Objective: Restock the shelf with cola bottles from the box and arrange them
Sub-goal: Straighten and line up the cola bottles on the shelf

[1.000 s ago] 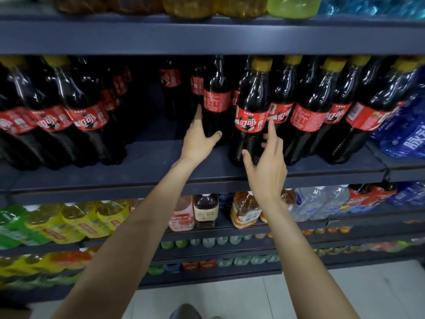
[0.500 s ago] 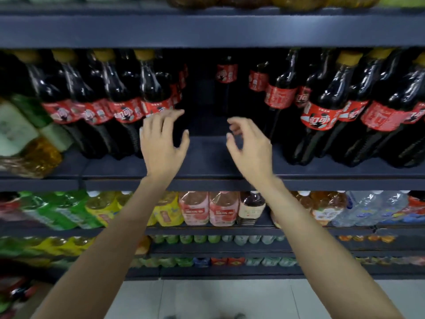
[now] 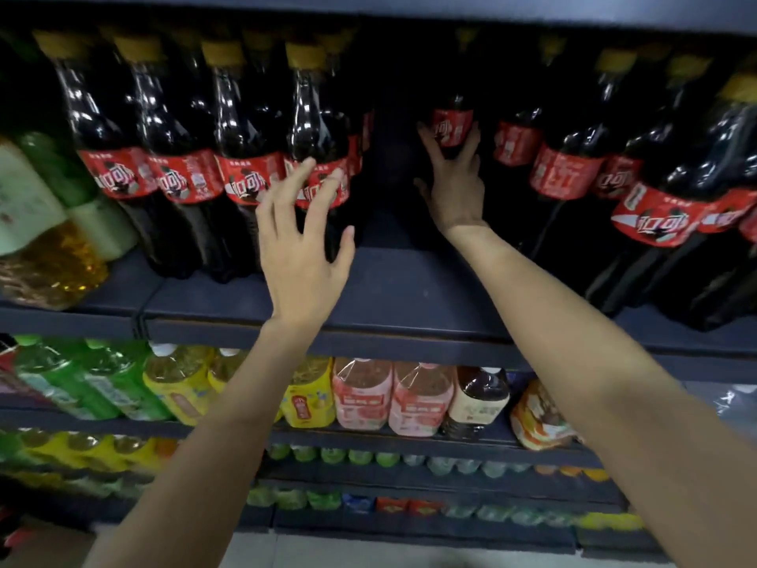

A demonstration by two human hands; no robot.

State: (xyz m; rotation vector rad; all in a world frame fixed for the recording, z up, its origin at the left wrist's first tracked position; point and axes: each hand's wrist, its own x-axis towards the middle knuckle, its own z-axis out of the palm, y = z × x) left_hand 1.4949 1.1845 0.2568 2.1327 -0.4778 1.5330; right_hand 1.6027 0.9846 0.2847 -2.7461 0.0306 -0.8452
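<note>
Red labels [image 3: 250,178] on the dark cola bottles [image 3: 241,157] carry white stylised Chinese characters. Their smaller print is too blurred to read.

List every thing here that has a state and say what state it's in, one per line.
Left hand: open, fingers spread in front of the front-row cola bottles, gripping nothing.
Right hand: reaching deep into the gap, fingers around a back-row cola bottle.
Front-row cola bottles: upright, capped, labels forward.
Back-row cola bottle: upright, set far back.
Shelf: bare strip between the two bottle groups.
</note>
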